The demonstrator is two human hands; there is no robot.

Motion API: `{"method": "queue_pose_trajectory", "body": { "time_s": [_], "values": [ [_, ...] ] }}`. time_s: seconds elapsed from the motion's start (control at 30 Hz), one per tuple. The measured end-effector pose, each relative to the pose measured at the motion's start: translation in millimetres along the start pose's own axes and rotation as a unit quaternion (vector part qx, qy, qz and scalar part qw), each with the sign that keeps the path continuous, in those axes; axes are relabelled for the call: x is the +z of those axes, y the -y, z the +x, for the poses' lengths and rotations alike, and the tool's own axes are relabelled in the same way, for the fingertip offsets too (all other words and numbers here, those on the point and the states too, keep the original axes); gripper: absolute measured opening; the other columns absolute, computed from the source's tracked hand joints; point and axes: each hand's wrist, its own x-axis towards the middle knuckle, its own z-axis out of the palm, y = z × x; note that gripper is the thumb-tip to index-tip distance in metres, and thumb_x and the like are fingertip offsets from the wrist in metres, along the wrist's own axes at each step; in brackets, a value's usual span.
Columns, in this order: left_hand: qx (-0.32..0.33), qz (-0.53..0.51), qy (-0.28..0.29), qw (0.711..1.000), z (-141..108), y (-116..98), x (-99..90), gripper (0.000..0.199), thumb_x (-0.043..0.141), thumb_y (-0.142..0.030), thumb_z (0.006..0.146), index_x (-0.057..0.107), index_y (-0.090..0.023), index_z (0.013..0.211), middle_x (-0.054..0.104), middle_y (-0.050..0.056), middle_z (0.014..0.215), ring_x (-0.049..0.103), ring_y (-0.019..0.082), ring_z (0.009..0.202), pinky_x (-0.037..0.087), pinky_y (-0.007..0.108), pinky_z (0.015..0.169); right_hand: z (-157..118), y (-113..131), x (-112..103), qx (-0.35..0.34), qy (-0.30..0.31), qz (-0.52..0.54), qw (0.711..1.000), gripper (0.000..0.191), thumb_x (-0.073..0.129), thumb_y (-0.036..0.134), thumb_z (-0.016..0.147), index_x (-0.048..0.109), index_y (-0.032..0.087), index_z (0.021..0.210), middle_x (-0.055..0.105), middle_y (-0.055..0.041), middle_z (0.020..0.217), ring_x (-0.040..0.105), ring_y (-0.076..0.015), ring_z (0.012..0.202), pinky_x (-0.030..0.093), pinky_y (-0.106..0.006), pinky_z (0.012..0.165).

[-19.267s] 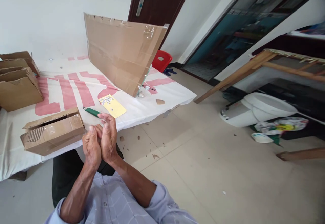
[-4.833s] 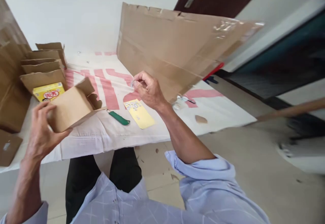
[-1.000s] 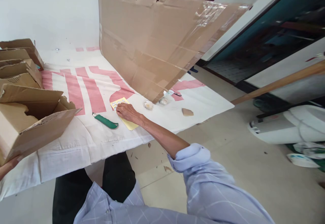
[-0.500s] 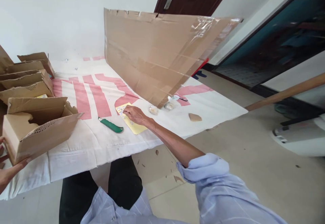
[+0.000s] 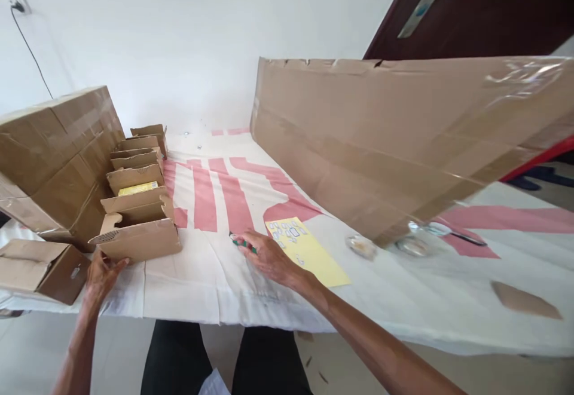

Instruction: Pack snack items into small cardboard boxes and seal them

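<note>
My left hand [image 5: 103, 271] grips the lower front corner of an open cardboard box [image 5: 146, 241], which sits at the near end of a row of boxes on the table. My right hand [image 5: 266, 254] is closed around a green utility knife [image 5: 244, 244]; its dark tip points left and most of the handle is hidden under the fingers. Just right of that hand lies a yellow sheet [image 5: 320, 257] with small blue-outlined stickers on its upper part.
A closed cardboard box [image 5: 45, 266] lies left of my left hand. Large cardboard panels stand on the left [image 5: 63, 162] and right [image 5: 381, 126]. Two clear rolls of tape [image 5: 361, 247], glasses-like item [image 5: 452, 233] and a cardboard scrap [image 5: 524, 300] lie on the right.
My right hand has left the yellow sheet and taken hold of the green utility knife. The view has turned left. My left hand stays at the box.
</note>
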Motion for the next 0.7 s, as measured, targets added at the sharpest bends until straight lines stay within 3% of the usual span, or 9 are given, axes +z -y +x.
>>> {"method": "queue_pose_trajectory", "body": {
  "time_s": [0.1,0.2,0.3,0.43,0.57,0.7],
  "values": [
    [-0.026,0.09,-0.042,0.995,-20,5,5.6,0.036,0.066,-0.06,0.084,0.067,-0.024,0.091,0.08,0.015,0.095,0.078,0.042,0.099,0.061,0.053,0.09,-1,15,19,-0.028,0.019,-0.008,0.999,0.027,0.054,0.019,0.1,0.073,0.025,0.117,0.077,-0.0082,0.115,0.075,-0.0222,0.096,0.059,-0.036,0.088],
    [0.094,0.001,0.065,0.993,-37,-2,25.8,0.034,0.058,-0.057,0.086,0.07,-0.026,0.078,0.081,0.011,0.087,0.079,0.036,0.09,0.061,0.046,0.088,-3,20,36,-0.057,0.027,-0.031,0.998,0.028,0.057,0.012,0.099,0.073,0.023,0.119,0.076,-0.0074,0.114,0.073,-0.021,0.09,0.059,-0.036,0.087],
    [0.178,-0.106,0.146,0.967,-35,-20,53.6,0.036,0.062,-0.058,0.083,0.077,-0.025,0.087,0.085,0.01,0.096,0.081,0.033,0.096,0.062,0.041,0.089,-3,13,50,-0.081,-0.008,-0.072,0.994,0.029,0.059,0.008,0.098,0.073,0.022,0.118,0.076,-0.009,0.115,0.074,-0.0254,0.102,0.06,-0.037,0.088],
    [0.181,-0.123,0.129,0.967,2,-36,74.4,0.038,0.063,-0.058,0.086,0.078,-0.024,0.091,0.086,0.011,0.1,0.081,0.033,0.1,0.061,0.04,0.092,-11,-16,56,-0.066,-0.079,-0.165,0.981,0.028,0.058,0.012,0.1,0.073,0.023,0.12,0.075,-0.0114,0.122,0.072,-0.0295,0.115,0.06,-0.04,0.094],
    [0.156,-0.111,0.091,0.977,48,-37,80.2,0.033,0.065,-0.053,0.086,0.074,-0.021,0.085,0.084,0.011,0.091,0.08,0.033,0.095,0.059,0.04,0.087,-30,-51,60,-0.031,-0.111,-0.23,0.966,0.028,0.063,0.021,0.099,0.073,0.023,0.125,0.075,-0.0124,0.124,0.071,-0.0306,0.112,0.059,-0.042,0.092],
    [0.133,-0.089,0.072,0.984,80,-34,90.8,0.029,0.068,-0.048,0.089,0.07,-0.021,0.078,0.079,0.008,0.08,0.077,0.031,0.089,0.056,0.037,0.081,-43,-69,69,-0.022,-0.134,-0.235,0.963,0.032,0.063,0.024,0.1,0.071,0.024,0.131,0.075,-0.0118,0.125,0.072,-0.0295,0.107,0.06,-0.041,0.089]
  ]
}}
